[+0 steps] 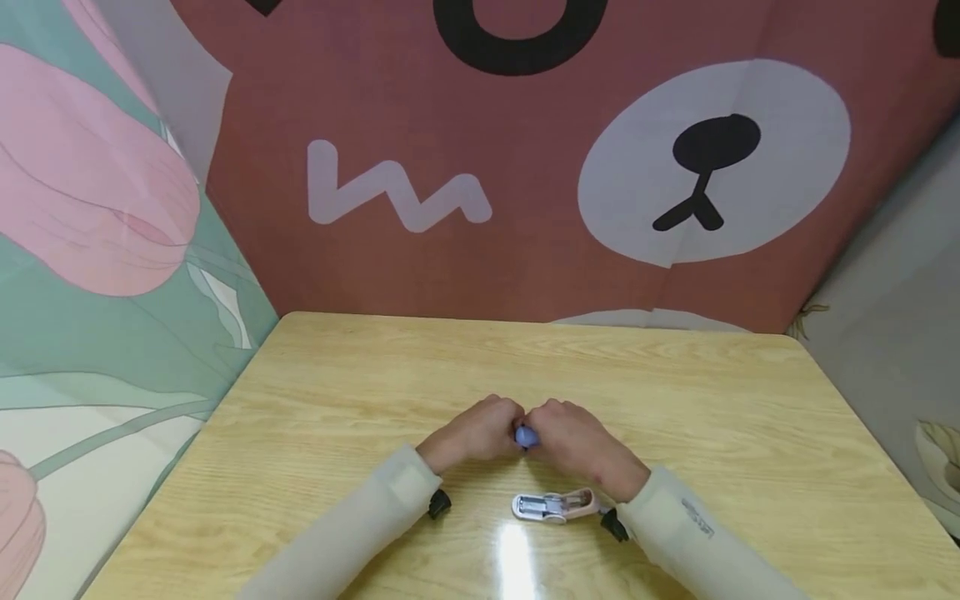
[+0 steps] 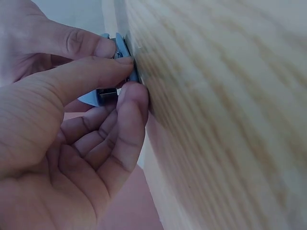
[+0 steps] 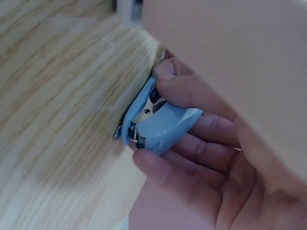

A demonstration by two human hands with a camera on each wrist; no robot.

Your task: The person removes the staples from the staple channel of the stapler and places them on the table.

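Observation:
Both hands meet near the middle of the table around a small light-blue stapler (image 1: 527,436). My left hand (image 1: 483,427) pinches one end of it between thumb and forefinger, close to the tabletop in the left wrist view. On the other side, my right hand (image 1: 570,439) grips the stapler, with the fingers along its rounded blue cover (image 3: 168,127). Dark and metal inner parts show between the cover and the blue base in the right wrist view. Nearer the body lies a pink-and-white stapler (image 1: 555,506), its metal parts exposed, touched by neither hand.
The wood-grain table (image 1: 360,367) reaches back to a brown bear-patterned cloth (image 1: 525,250). A flower-patterned cloth (image 1: 97,183) hangs at the left. Small black wrist devices stick out under both cream sleeves (image 1: 352,525), the right one beside the pink-and-white stapler.

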